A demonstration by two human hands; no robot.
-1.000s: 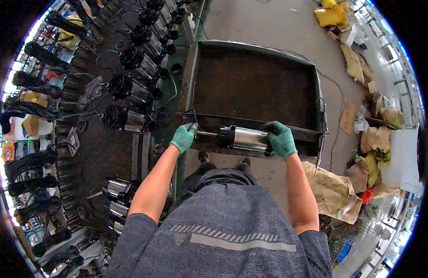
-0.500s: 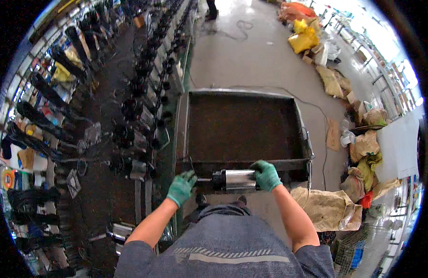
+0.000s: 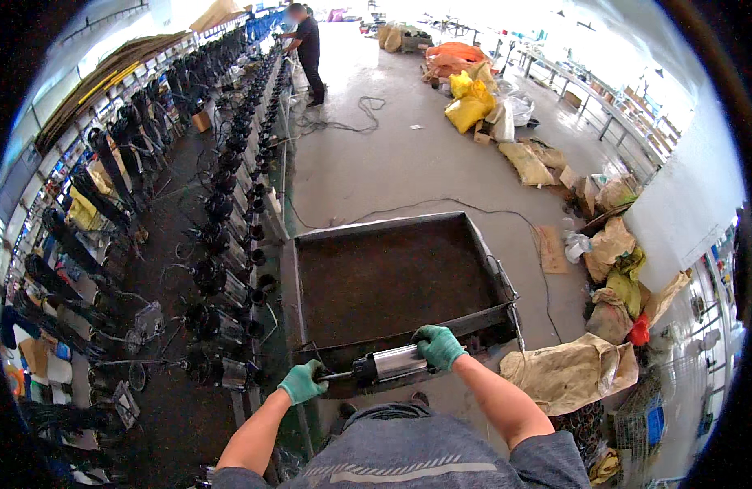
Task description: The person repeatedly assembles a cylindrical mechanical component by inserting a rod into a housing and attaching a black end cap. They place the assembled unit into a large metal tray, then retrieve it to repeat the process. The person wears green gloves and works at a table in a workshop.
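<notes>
A silver cylindrical motor (image 3: 396, 363) with a black end and a thin shaft is held lengthwise between my hands, above the near edge of a shallow dark metal tray (image 3: 396, 223). My left hand (image 3: 303, 383), in a green glove, is closed around the tip of the shaft. On the opposite end of the body, my right hand (image 3: 441, 347), also green-gloved, grips from above. The motor slants, its right end farther from me than its left. Its far right end is partly hidden by the right glove.
Along the left runs a bench (image 3: 172, 326) with a long row of similar black-and-silver units. A person (image 3: 308, 53) stands beside its far end. A cable (image 3: 518, 213) crosses the floor beyond the tray. Sacks (image 3: 567, 371) lie on the right, near a wire cage (image 3: 637, 424).
The view has tilted up, bringing the standing person into sight. The motor has gone from nearly level to slanted in the picture, still in both hands.
</notes>
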